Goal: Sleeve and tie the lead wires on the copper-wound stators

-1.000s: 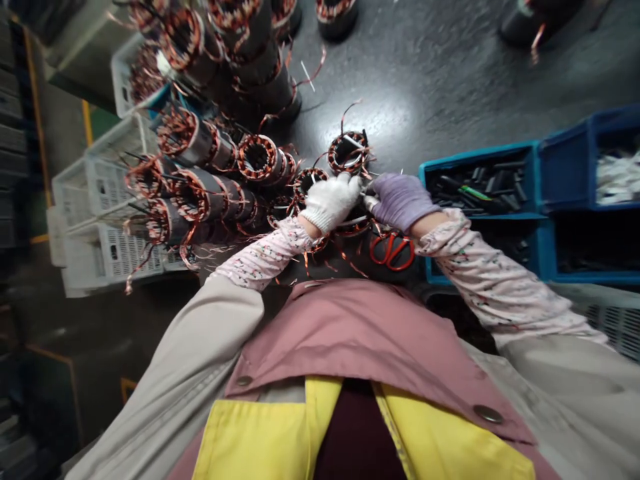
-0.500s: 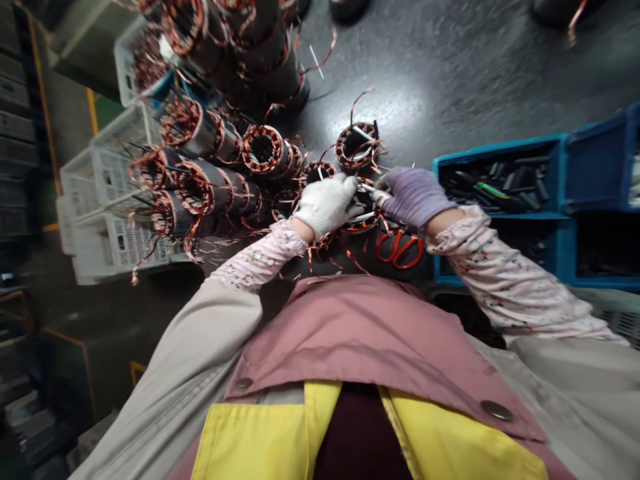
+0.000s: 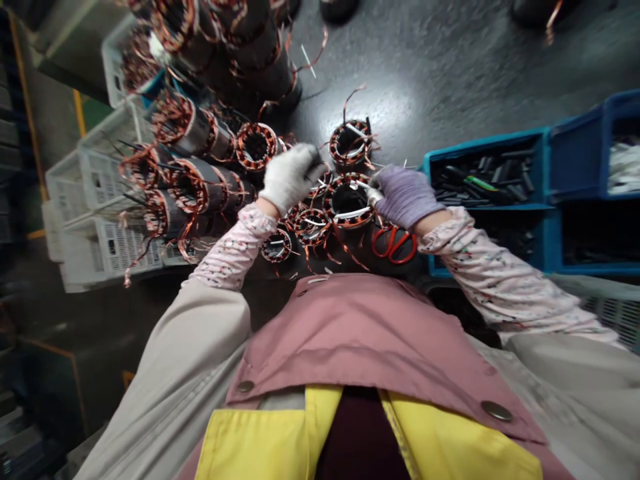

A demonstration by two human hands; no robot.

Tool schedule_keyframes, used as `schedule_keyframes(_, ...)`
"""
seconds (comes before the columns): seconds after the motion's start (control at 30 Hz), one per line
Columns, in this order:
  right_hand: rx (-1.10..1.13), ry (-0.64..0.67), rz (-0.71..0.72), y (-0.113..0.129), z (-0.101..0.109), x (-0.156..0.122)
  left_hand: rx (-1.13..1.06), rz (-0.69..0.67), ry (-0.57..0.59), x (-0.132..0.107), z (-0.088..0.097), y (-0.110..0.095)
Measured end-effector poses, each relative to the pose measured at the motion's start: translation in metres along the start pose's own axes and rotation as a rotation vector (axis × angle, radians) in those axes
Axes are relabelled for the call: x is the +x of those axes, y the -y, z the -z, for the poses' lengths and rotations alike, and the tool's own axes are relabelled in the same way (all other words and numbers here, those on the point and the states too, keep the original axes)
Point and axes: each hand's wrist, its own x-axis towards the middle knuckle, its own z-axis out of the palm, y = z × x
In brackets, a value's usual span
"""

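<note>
My left hand (image 3: 291,179), in a white glove, hovers over the smaller stators with its fingers curled. Dark patches show at its fingertips, and whatever it may hold is hidden. My right hand (image 3: 404,195), in a purple glove with pale fingertips, pinches at the right rim of a wound stator (image 3: 329,210). A thin white sleeve (image 3: 357,185) runs from those fingertips across the stator's opening. Behind stands another copper-wound stator (image 3: 350,143); smaller stators (image 3: 313,227) are in front on the left. Red-handled scissors (image 3: 395,245) lie just below my right hand.
Several stacked stators (image 3: 200,187) lie on their sides at the left, beside white plastic baskets (image 3: 120,243). A blue bin (image 3: 487,208) of black tubes is on the right, with another blue bin (image 3: 575,163) beyond. Loose copper leads stick out around the stators.
My left hand has moved left, away from the stator's opening, uncovering it and the smaller stators. My right hand stays at the stator's rim. The whole view has shifted slightly.
</note>
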Motion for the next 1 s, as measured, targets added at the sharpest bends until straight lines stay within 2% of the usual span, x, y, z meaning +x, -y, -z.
schedule_keyframes(0.1,0.020,0.033,-0.019,0.001,0.006,0.001,0.069,-0.117,0.105,-0.010,-0.004,-0.031)
schedule_keyframes(0.17,0.049,0.051,-0.002,0.000,0.010,0.003,0.117,-0.149,0.134,-0.010,-0.012,-0.052)
schedule_keyframes(0.23,0.062,0.057,0.008,0.000,0.011,0.003,0.136,-0.167,0.151,-0.004,-0.017,-0.060)
schedule_keyframes(0.33,0.040,0.031,-0.016,0.000,0.008,0.003,0.070,-0.199,0.145,0.010,-0.022,-0.048)
schedule_keyframes(0.5,0.007,-0.009,-0.028,0.002,0.000,-0.002,-0.237,-0.160,0.067,0.028,-0.033,-0.005)
schedule_keyframes(0.6,0.024,-0.015,-0.014,0.003,-0.001,-0.003,-0.394,-0.157,0.003,0.019,-0.028,0.006)
schedule_keyframes(0.67,0.025,-0.025,-0.010,0.004,0.000,-0.004,-0.345,-0.148,-0.011,0.009,-0.017,0.001)
schedule_keyframes(0.73,0.009,-0.018,0.001,0.006,0.001,-0.007,-0.187,-0.154,0.074,0.003,-0.006,-0.014)
schedule_keyframes(0.83,-0.011,-0.018,0.025,0.007,-0.001,-0.018,-0.012,-0.152,0.259,0.013,-0.001,-0.039)
schedule_keyframes(0.9,-0.013,-0.036,0.099,0.008,-0.006,-0.029,-0.055,-0.153,0.336,0.027,-0.004,-0.046)
schedule_keyframes(1.0,0.004,-0.045,0.181,0.008,-0.020,-0.039,-0.253,-0.203,0.422,0.039,-0.007,-0.041)
